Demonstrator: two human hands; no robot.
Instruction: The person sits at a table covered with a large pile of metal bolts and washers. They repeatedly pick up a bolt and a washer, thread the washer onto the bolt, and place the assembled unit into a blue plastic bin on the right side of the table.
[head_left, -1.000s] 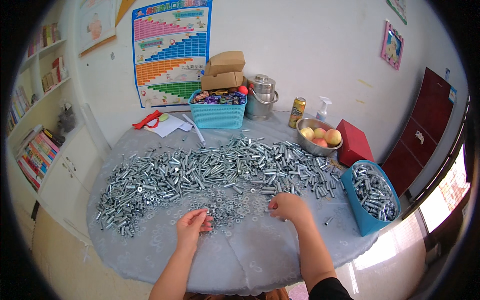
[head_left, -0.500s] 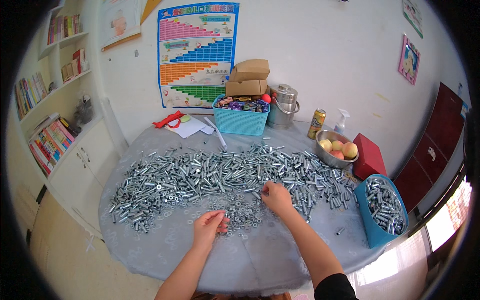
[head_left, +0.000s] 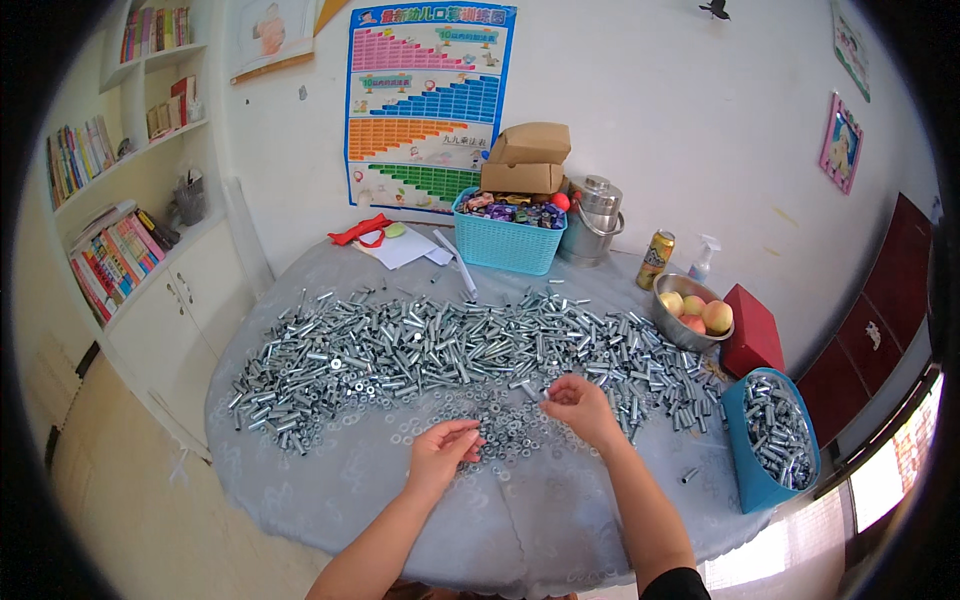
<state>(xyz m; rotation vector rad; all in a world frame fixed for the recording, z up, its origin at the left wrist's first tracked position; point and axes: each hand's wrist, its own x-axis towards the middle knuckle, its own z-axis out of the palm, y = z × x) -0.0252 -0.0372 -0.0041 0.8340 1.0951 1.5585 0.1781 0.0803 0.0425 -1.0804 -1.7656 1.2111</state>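
Note:
My left hand (head_left: 442,456) hovers at the near edge of a heap of small metal washers (head_left: 505,430), its thumb and fingers pinched. Whatever they may hold is too small to see. To its right, my right hand (head_left: 583,412) is also pinched, its fingertips above the border between the washers and a wide pile of silvery metal sleeves and bolts (head_left: 440,345). A short bright cylindrical piece (head_left: 529,391) shows just beyond those fingertips; whether they grip it is unclear.
A blue bin (head_left: 746,450) of similar metal pieces stands at the table's right edge, near a loose piece (head_left: 690,475). Along the back are a turquoise basket (head_left: 505,245), a metal pot (head_left: 592,240), a can (head_left: 655,260), a fruit bowl (head_left: 690,335), a red box (head_left: 755,335) and papers (head_left: 400,250).
The whole view has shifted, so the table and its things sit further right in the picture. Both hands stay over nearly the same spots, with the right fingers slightly more parted.

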